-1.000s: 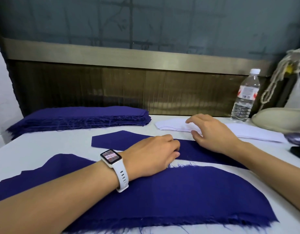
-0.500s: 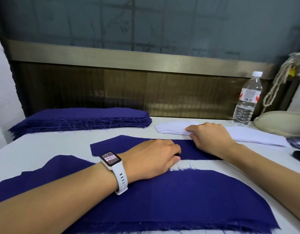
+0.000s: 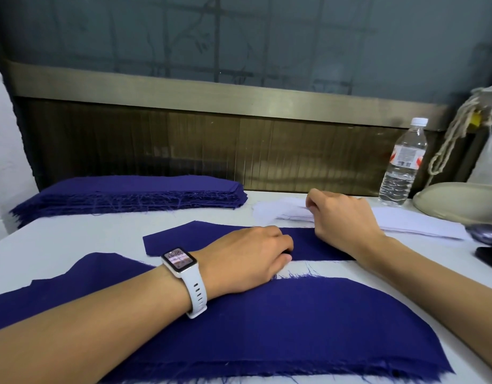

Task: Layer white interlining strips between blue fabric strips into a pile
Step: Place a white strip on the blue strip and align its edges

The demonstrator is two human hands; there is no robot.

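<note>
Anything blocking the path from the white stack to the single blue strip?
Only the left hand, resting on the middle of the blue strip. Nothing else visible lies between the strip and the white stack.

You have a clear water bottle [image 3: 402,164] standing upright; just right of it a pale cord [image 3: 465,117] hangs, and a beige dish [image 3: 455,202] sits beside it.
</note>
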